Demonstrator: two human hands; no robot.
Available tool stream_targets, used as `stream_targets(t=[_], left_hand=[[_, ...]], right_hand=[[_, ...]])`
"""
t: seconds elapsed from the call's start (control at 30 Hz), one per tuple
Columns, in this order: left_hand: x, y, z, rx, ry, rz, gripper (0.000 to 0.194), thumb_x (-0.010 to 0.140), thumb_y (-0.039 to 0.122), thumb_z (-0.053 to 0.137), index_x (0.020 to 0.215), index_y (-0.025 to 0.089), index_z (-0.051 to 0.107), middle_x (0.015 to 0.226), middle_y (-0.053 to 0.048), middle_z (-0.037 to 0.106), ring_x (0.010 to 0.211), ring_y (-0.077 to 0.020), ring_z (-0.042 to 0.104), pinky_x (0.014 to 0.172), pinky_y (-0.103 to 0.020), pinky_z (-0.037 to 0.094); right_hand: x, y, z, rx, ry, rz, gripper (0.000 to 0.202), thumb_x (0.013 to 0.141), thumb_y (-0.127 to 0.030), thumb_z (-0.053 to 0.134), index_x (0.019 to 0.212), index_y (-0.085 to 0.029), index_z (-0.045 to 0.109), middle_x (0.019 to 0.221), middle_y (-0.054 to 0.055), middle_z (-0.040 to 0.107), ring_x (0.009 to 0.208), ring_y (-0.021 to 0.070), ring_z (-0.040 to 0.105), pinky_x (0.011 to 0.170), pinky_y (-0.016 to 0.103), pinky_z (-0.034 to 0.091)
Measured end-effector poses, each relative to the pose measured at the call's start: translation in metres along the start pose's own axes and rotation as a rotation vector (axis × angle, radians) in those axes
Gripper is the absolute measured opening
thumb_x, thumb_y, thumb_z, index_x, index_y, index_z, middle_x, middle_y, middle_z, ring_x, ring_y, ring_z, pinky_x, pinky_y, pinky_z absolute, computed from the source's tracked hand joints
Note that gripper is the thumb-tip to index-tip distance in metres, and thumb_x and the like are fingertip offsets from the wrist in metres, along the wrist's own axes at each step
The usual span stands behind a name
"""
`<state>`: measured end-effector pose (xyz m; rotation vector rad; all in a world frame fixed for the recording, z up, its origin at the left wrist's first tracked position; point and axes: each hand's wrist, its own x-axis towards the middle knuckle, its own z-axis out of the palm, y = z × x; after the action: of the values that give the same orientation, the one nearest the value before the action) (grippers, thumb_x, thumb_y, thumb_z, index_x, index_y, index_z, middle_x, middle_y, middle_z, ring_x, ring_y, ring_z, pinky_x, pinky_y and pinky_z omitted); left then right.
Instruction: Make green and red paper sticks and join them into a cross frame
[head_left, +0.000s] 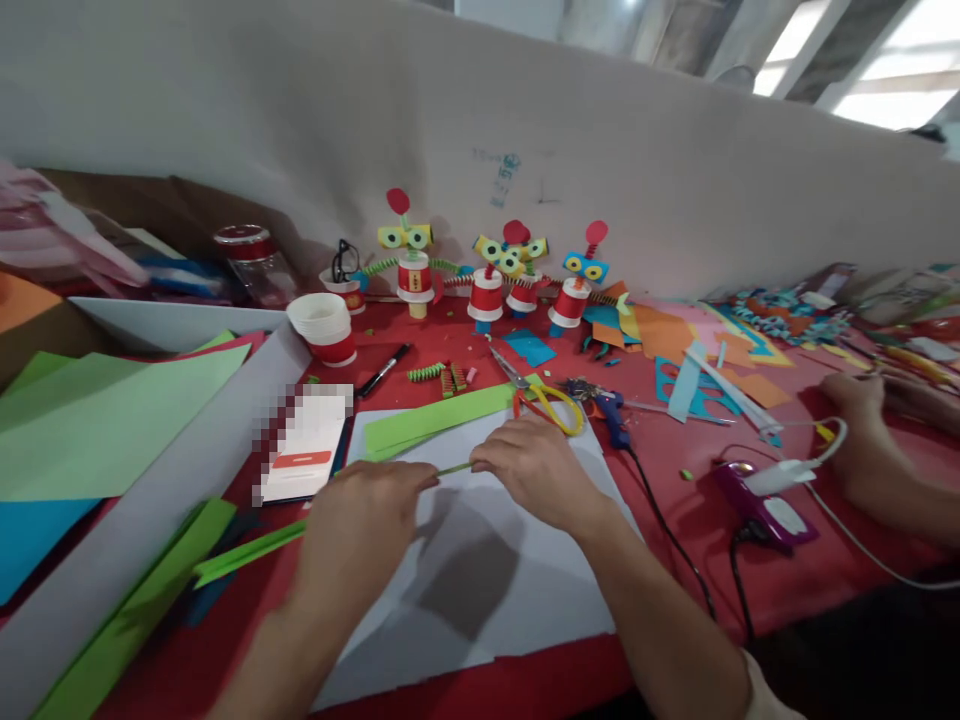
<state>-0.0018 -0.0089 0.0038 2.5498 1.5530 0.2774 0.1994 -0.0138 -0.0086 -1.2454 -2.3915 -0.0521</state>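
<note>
A long, narrow strip of green paper (251,553) runs between both hands over a white sheet (480,610). It looks folded lengthwise, and its free end trails out to the left with a crease visible. My left hand (367,525) pinches it near the middle of the sheet. At the strip's other end, my right hand (534,470) grips it with closed fingers. Just beyond my hands lie wider green paper strips (442,418) and scissors (559,408) with yellow and orange handles. Small folded green and red paper springs (452,380) sit behind the strips.
Paper-cup figures (487,295) stand along the back wall. A stack of paper cups (324,328), a phone (304,445) and a marker (384,370) are left. A glue gun (613,418), a purple power strip (761,505) with cables and another person's hand (859,415) are right.
</note>
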Motion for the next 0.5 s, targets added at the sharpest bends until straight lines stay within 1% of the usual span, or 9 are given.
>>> stream_targets(t=[0.07,0.13,0.2,0.27,0.33,0.4,0.5], left_hand=[[-0.004,-0.012,0.004,0.006,0.014,-0.099,0.027,0.087,0.023,0.050,0.095,0.030,0.076,0.089,-0.002,0.077,0.080,-0.0255,0.070,0.067,-0.033,0.049],[-0.010,-0.018,0.009,0.049,0.033,-0.125,0.028,0.087,0.024,0.050,0.095,0.030,0.076,0.091,-0.002,0.077,0.081,-0.0257,0.069,0.069,-0.034,0.050],[-0.014,-0.019,0.014,0.111,0.080,-0.097,0.030,0.085,0.017,0.049,0.094,0.028,0.076,0.094,-0.003,0.076,0.084,-0.0255,0.068,0.076,-0.036,0.050],[-0.016,-0.016,0.019,0.155,0.114,-0.047,0.032,0.083,0.012,0.049,0.098,0.023,0.075,0.101,-0.006,0.074,0.092,-0.0264,0.066,0.084,-0.038,0.049],[-0.014,-0.011,0.024,0.166,0.092,0.006,0.034,0.085,0.012,0.049,0.109,0.019,0.071,0.107,-0.009,0.070,0.099,-0.0279,0.062,0.083,-0.038,0.049],[-0.008,-0.005,0.030,0.159,0.046,0.049,0.036,0.089,0.017,0.047,0.120,0.017,0.065,0.106,-0.012,0.067,0.100,-0.0281,0.061,0.078,-0.037,0.051],[0.003,-0.002,0.039,0.136,-0.059,0.118,0.038,0.092,0.014,0.041,0.123,0.017,0.062,0.099,-0.011,0.065,0.094,-0.0250,0.062,0.075,-0.035,0.051]], right_hand=[[-0.001,0.008,0.000,-0.039,-0.003,0.013,0.014,0.091,-0.019,0.058,0.081,-0.020,0.069,0.076,0.000,0.073,0.074,0.0154,0.062,0.069,0.031,0.033],[-0.003,0.016,0.001,-0.062,-0.019,0.005,0.015,0.090,-0.016,0.059,0.081,-0.021,0.070,0.077,-0.001,0.073,0.075,0.0153,0.063,0.070,0.031,0.033],[-0.004,0.022,0.006,-0.081,-0.027,-0.001,0.017,0.089,-0.013,0.058,0.083,-0.021,0.071,0.079,0.000,0.074,0.076,0.0153,0.063,0.070,0.031,0.034],[-0.005,0.027,0.012,-0.098,-0.025,-0.005,0.018,0.089,-0.012,0.058,0.085,-0.021,0.072,0.082,0.001,0.075,0.076,0.0157,0.063,0.070,0.031,0.035],[-0.005,0.029,0.018,-0.104,-0.022,-0.033,0.018,0.089,-0.011,0.057,0.087,-0.021,0.073,0.083,0.001,0.075,0.077,0.0164,0.063,0.071,0.031,0.037],[-0.004,0.029,0.024,-0.101,-0.006,-0.067,0.018,0.089,-0.011,0.057,0.090,-0.020,0.073,0.084,0.002,0.075,0.079,0.0170,0.064,0.072,0.031,0.038],[-0.002,0.027,0.029,-0.082,-0.003,-0.059,0.019,0.089,-0.012,0.057,0.092,-0.021,0.073,0.086,0.003,0.076,0.081,0.0176,0.064,0.074,0.031,0.039]])
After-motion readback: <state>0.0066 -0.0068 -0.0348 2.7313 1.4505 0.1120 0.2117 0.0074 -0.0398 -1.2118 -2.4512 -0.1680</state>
